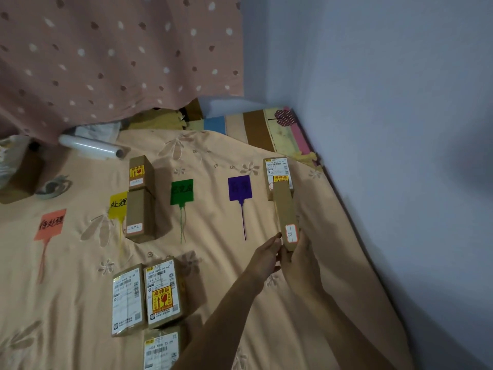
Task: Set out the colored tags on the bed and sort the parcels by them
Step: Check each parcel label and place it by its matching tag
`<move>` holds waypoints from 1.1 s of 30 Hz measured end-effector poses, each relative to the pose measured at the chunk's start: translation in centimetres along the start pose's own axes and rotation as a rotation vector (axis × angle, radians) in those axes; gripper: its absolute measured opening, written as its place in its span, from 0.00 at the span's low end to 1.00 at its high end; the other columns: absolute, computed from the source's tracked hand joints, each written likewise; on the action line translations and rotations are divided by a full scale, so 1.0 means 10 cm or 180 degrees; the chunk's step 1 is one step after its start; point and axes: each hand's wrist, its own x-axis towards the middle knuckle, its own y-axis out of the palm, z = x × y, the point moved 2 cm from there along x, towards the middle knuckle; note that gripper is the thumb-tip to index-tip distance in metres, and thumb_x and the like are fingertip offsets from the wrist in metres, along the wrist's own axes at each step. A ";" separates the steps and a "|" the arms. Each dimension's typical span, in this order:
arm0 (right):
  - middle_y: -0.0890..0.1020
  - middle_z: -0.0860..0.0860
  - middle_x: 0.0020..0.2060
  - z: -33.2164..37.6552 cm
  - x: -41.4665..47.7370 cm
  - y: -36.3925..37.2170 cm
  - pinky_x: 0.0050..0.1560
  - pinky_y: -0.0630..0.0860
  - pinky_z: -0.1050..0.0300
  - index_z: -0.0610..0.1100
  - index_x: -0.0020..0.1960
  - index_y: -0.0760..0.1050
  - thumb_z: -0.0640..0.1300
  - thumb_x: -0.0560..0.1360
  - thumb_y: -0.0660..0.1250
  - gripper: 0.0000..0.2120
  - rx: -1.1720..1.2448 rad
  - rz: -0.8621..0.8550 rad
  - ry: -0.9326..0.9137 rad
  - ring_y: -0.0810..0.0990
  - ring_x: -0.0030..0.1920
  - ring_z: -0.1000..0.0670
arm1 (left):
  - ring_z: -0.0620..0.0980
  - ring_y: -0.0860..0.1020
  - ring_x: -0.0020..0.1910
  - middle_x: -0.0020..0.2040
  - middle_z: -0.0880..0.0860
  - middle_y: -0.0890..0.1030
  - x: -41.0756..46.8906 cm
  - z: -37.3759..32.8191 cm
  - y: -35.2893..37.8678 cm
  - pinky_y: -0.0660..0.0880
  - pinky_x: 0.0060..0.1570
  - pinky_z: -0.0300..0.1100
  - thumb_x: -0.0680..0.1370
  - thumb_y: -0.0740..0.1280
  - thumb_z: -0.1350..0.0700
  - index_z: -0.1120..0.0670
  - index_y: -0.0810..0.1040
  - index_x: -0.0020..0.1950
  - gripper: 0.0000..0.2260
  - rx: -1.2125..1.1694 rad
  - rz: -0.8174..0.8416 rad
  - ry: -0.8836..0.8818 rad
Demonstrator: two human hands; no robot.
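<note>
Several colored tags lie in a row on the bed: an orange tag (50, 224), a yellow tag (118, 205), a green tag (182, 192) and a purple tag (239, 188). Two brown parcels (140, 213) stand beside the yellow tag. A labelled parcel (277, 170) lies right of the purple tag. Both hands hold a narrow brown parcel (286, 212) just in front of it: my right hand (300, 259) grips its near end, and my left hand (266, 256) touches its left side. Three labelled parcels (162, 291) wait near the front.
The peach flowered sheet (218, 263) covers the bed, with a wall close on the right. A roll of clear film (90, 147), a tape roll (52, 186) and a box with a bag (16, 169) sit at the back left. A dotted pink curtain (120, 57) hangs behind.
</note>
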 end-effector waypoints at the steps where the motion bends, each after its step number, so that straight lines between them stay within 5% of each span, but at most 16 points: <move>1: 0.72 0.42 0.73 0.01 0.00 0.00 0.63 0.80 0.46 0.41 0.81 0.56 0.45 0.82 0.67 0.33 0.0024 0.0034 0.0015 0.75 0.71 0.41 | 0.40 0.79 0.52 0.63 0.49 0.79 -0.02 0.00 -0.01 0.73 0.60 0.44 0.87 0.54 0.50 0.45 0.69 0.78 0.19 -0.0008 -0.0005 0.0002; 9: 0.71 0.46 0.73 0.14 0.02 -0.26 0.59 0.83 0.44 0.48 0.79 0.57 0.55 0.77 0.71 0.37 0.0104 -0.0098 0.0132 0.79 0.67 0.43 | 0.51 0.83 0.60 0.62 0.52 0.85 -0.30 0.13 -0.37 0.75 0.66 0.49 0.84 0.57 0.43 0.46 0.74 0.74 0.20 -0.0323 -0.0164 -0.0069; 17: 0.71 0.43 0.68 0.54 -0.28 -0.23 0.52 0.78 0.52 0.44 0.77 0.58 0.48 0.76 0.71 0.35 -0.0352 -0.0578 -0.0282 0.76 0.66 0.42 | 0.51 0.86 0.55 0.55 0.51 0.88 -0.75 0.27 -0.91 0.76 0.65 0.50 0.84 0.58 0.47 0.50 0.81 0.63 0.16 -0.0591 -0.0189 0.0192; 21: 0.70 0.41 0.70 0.89 -0.59 -0.06 0.61 0.78 0.40 0.41 0.76 0.60 0.45 0.77 0.71 0.32 -0.0485 -0.0591 -0.0521 0.74 0.68 0.39 | 0.55 0.86 0.52 0.54 0.55 0.87 -1.05 0.39 -1.28 0.75 0.64 0.52 0.84 0.60 0.55 0.57 0.82 0.61 0.14 -0.0718 -0.0465 0.0281; 33: 0.67 0.42 0.74 1.70 -2.12 0.99 0.67 0.70 0.46 0.42 0.80 0.57 0.50 0.80 0.65 0.32 -0.0216 0.0074 -0.0686 0.70 0.73 0.41 | 0.55 0.87 0.50 0.49 0.58 0.88 -2.35 1.46 -2.99 0.78 0.58 0.50 0.78 0.65 0.56 0.58 0.84 0.55 0.12 -0.0873 -0.0851 0.0458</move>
